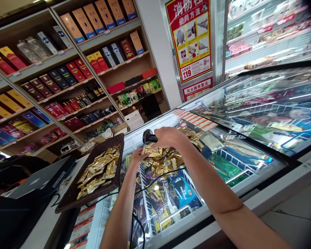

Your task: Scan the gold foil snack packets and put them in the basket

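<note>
My right hand is closed around a black handheld scanner, its rounded head pointing left. Just below and to the left, my left hand pinches the edge of a gold foil packet. Both hands are over a pile of similar gold packets heaped on the chest freezer. A black cable crosses beneath my right forearm toward the left. Beside my left arm, a dark woven basket holds many more gold packets.
The freezer's white front rim runs diagonally to the right, with white wire baskets of packaged goods inside. A grey laptop sits on the counter at left. Shelves of boxed goods stand behind, beside a red poster.
</note>
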A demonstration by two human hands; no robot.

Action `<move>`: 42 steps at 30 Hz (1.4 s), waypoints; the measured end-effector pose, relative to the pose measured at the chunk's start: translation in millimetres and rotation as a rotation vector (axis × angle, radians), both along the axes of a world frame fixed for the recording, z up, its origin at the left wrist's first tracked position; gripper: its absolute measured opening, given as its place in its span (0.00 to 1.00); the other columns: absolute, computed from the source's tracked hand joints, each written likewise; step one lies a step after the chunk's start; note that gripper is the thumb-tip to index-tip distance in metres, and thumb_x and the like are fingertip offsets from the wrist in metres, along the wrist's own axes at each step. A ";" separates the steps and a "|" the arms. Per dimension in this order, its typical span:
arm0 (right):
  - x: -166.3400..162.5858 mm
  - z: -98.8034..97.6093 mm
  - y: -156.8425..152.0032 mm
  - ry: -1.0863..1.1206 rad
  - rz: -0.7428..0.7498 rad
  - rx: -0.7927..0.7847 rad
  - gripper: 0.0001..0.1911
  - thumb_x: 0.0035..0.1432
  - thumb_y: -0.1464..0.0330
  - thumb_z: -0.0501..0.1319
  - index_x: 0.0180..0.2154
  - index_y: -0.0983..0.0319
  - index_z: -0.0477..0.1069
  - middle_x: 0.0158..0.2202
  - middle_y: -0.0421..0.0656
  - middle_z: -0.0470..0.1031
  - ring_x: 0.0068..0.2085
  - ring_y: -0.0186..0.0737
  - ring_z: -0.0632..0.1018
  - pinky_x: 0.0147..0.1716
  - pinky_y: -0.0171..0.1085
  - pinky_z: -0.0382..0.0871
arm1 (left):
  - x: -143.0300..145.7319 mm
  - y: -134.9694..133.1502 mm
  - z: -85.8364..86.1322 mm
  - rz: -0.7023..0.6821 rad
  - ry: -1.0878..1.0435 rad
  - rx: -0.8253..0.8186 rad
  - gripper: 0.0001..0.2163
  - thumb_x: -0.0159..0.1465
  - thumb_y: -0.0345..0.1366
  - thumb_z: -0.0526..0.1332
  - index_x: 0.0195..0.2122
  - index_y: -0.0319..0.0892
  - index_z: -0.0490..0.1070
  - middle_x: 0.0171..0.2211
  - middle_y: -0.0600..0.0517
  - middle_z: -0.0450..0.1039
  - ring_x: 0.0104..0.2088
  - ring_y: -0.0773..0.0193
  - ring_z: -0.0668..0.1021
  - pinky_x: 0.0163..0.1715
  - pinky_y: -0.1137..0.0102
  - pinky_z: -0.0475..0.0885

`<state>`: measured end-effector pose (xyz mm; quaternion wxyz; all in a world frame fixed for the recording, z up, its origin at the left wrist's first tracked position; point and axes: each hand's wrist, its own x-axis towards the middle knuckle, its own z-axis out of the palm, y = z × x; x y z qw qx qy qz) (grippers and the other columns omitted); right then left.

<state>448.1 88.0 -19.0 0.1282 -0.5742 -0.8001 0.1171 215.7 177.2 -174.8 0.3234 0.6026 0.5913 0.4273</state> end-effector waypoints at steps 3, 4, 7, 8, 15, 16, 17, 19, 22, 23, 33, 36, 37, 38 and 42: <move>-3.8 -2.3 -0.2 0.005 0.030 0.021 0.30 0.48 0.49 0.61 0.45 0.65 0.72 0.41 0.55 0.75 0.43 0.53 0.76 0.36 0.40 0.67 | -8.5 -1.1 5.4 0.017 -0.083 -0.013 0.18 0.39 0.40 0.72 0.31 0.41 0.73 0.26 0.53 0.73 0.26 0.65 0.74 0.27 0.73 0.66; -4.8 -3.1 0.1 0.012 0.040 0.030 0.30 0.48 0.48 0.60 0.44 0.65 0.71 0.41 0.55 0.75 0.42 0.53 0.76 0.35 0.40 0.66 | -11.4 -1.6 8.6 0.019 -0.112 -0.018 0.18 0.40 0.40 0.72 0.31 0.41 0.73 0.25 0.54 0.72 0.25 0.66 0.73 0.26 0.73 0.65; -7.1 -5.8 2.5 0.052 0.060 0.058 0.31 0.50 0.45 0.56 0.43 0.64 0.71 0.39 0.54 0.75 0.39 0.51 0.76 0.31 0.39 0.65 | -20.5 -4.1 21.4 0.008 -0.213 -0.044 0.16 0.42 0.43 0.71 0.28 0.40 0.72 0.22 0.55 0.69 0.22 0.70 0.70 0.24 0.75 0.65; -7.9 -6.7 3.7 0.078 0.069 0.060 0.31 0.50 0.44 0.56 0.42 0.63 0.70 0.39 0.53 0.75 0.39 0.50 0.76 0.30 0.38 0.64 | -23.8 -5.3 26.2 0.006 -0.253 -0.049 0.15 0.43 0.43 0.71 0.27 0.40 0.71 0.21 0.56 0.68 0.21 0.71 0.70 0.24 0.75 0.66; -17.7 -11.7 7.3 0.468 0.123 -0.094 0.25 0.51 0.46 0.59 0.37 0.61 0.66 0.23 0.41 0.70 0.20 0.34 0.69 0.18 0.32 0.57 | -54.2 -18.2 53.5 0.107 -0.549 0.003 0.13 0.47 0.36 0.68 0.28 0.42 0.63 0.22 0.58 0.68 0.23 0.72 0.73 0.34 0.67 0.75; -19.4 -12.2 6.7 0.522 0.123 -0.105 0.25 0.51 0.46 0.59 0.36 0.61 0.65 0.20 0.39 0.68 0.18 0.33 0.68 0.17 0.32 0.56 | -58.5 -20.1 56.6 0.124 -0.583 0.013 0.13 0.48 0.35 0.67 0.28 0.42 0.62 0.22 0.58 0.69 0.24 0.71 0.74 0.34 0.66 0.76; -20.9 -12.5 5.9 0.572 0.129 -0.115 0.24 0.52 0.46 0.59 0.36 0.60 0.64 0.19 0.37 0.66 0.18 0.32 0.66 0.17 0.32 0.55 | -62.3 -21.8 59.5 0.139 -0.613 0.026 0.12 0.48 0.34 0.67 0.28 0.42 0.62 0.23 0.57 0.69 0.24 0.71 0.74 0.34 0.65 0.76; -23.7 -12.8 3.9 0.657 0.168 -0.149 0.23 0.52 0.47 0.59 0.35 0.60 0.63 0.17 0.36 0.64 0.17 0.31 0.65 0.17 0.31 0.55 | -67.9 -24.7 64.9 0.164 -0.664 0.064 0.11 0.50 0.33 0.65 0.29 0.42 0.62 0.25 0.56 0.71 0.25 0.71 0.75 0.34 0.65 0.77; -27.7 -12.1 0.0 0.726 0.269 -0.219 0.22 0.52 0.48 0.59 0.33 0.60 0.62 0.18 0.35 0.64 0.17 0.29 0.63 0.17 0.31 0.55 | -71.1 -27.5 70.3 0.191 -0.718 0.141 0.10 0.52 0.33 0.64 0.31 0.42 0.62 0.29 0.55 0.73 0.28 0.71 0.77 0.36 0.67 0.77; -29.4 -11.8 -1.3 0.735 0.293 -0.239 0.22 0.52 0.48 0.60 0.33 0.60 0.61 0.18 0.35 0.64 0.16 0.29 0.63 0.17 0.31 0.55 | -71.2 -28.1 71.1 0.197 -0.731 0.163 0.09 0.52 0.33 0.64 0.31 0.42 0.62 0.29 0.55 0.73 0.29 0.71 0.77 0.36 0.67 0.77; -41.8 -13.3 -4.3 0.705 0.334 -0.253 0.22 0.51 0.50 0.61 0.33 0.61 0.62 0.16 0.34 0.63 0.16 0.30 0.62 0.17 0.31 0.53 | -70.1 -27.9 70.5 0.203 -0.764 0.218 0.10 0.51 0.34 0.65 0.29 0.42 0.62 0.27 0.56 0.71 0.29 0.70 0.76 0.38 0.65 0.77; -40.8 -15.0 -3.1 0.701 0.348 -0.260 0.21 0.52 0.50 0.61 0.33 0.61 0.62 0.16 0.34 0.64 0.16 0.30 0.62 0.18 0.31 0.54 | -69.4 -27.7 70.2 0.208 -0.774 0.216 0.10 0.52 0.33 0.65 0.29 0.42 0.62 0.26 0.57 0.70 0.26 0.71 0.75 0.38 0.64 0.77; -40.7 -15.4 -2.9 0.701 0.353 -0.265 0.21 0.52 0.50 0.61 0.34 0.61 0.62 0.16 0.34 0.64 0.16 0.30 0.63 0.18 0.31 0.54 | -69.1 -27.7 70.0 0.209 -0.778 0.215 0.10 0.52 0.32 0.65 0.29 0.42 0.62 0.25 0.57 0.69 0.26 0.72 0.74 0.39 0.63 0.77; -40.8 -15.5 -3.0 0.701 0.357 -0.270 0.21 0.53 0.50 0.60 0.34 0.61 0.62 0.16 0.34 0.64 0.16 0.30 0.63 0.18 0.31 0.54 | -68.8 -27.6 69.8 0.209 -0.781 0.213 0.10 0.52 0.32 0.65 0.29 0.42 0.62 0.25 0.57 0.69 0.25 0.73 0.74 0.39 0.63 0.77; -42.6 -14.5 -4.1 0.687 0.347 -0.273 0.21 0.53 0.50 0.60 0.34 0.61 0.62 0.16 0.34 0.63 0.16 0.30 0.62 0.18 0.31 0.54 | -67.6 -27.1 69.2 0.206 -0.787 0.201 0.08 0.54 0.30 0.63 0.30 0.42 0.62 0.27 0.56 0.70 0.26 0.73 0.75 0.39 0.64 0.77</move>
